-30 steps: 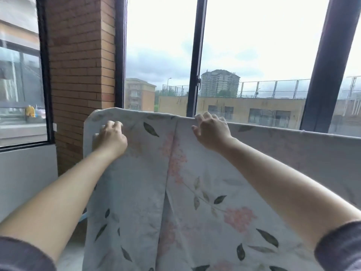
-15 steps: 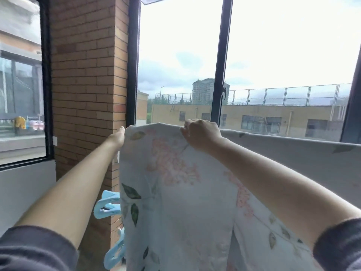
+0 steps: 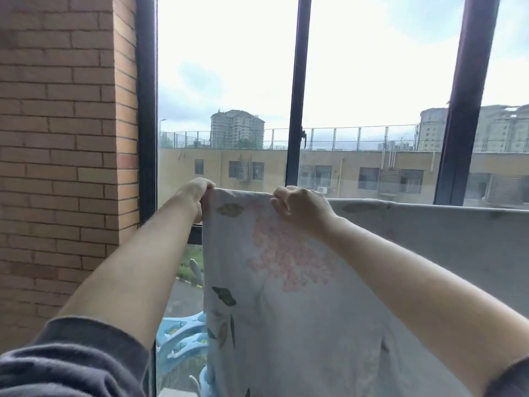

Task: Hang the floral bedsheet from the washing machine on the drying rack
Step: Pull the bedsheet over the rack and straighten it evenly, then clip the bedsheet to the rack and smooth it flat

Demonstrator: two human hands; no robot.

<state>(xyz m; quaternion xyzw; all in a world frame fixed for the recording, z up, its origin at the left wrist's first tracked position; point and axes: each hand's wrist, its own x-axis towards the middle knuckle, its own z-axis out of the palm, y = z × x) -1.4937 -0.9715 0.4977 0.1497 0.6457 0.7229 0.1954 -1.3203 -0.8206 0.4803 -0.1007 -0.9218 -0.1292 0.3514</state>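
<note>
The floral bedsheet [image 3: 300,310], pale with pink blossoms and dark leaves, hangs in front of me over a horizontal line that the cloth hides. Its top edge runs off to the right, level with the window's lower part. My left hand [image 3: 194,196] grips the sheet's upper left corner. My right hand [image 3: 300,207] pinches the top edge a little to the right of it. The drying rack's bar itself is not visible under the fabric.
A brick pillar [image 3: 65,167] stands close on the left. Dark window frames [image 3: 294,96] rise behind the sheet, with buildings outside. Light blue plastic clothes pegs [image 3: 183,339] hang low, left of the sheet.
The view has swung right and closer to the window. My left hand has slid from the sheet's front face to its left corner, and the sheet's left edge sits further right in view.
</note>
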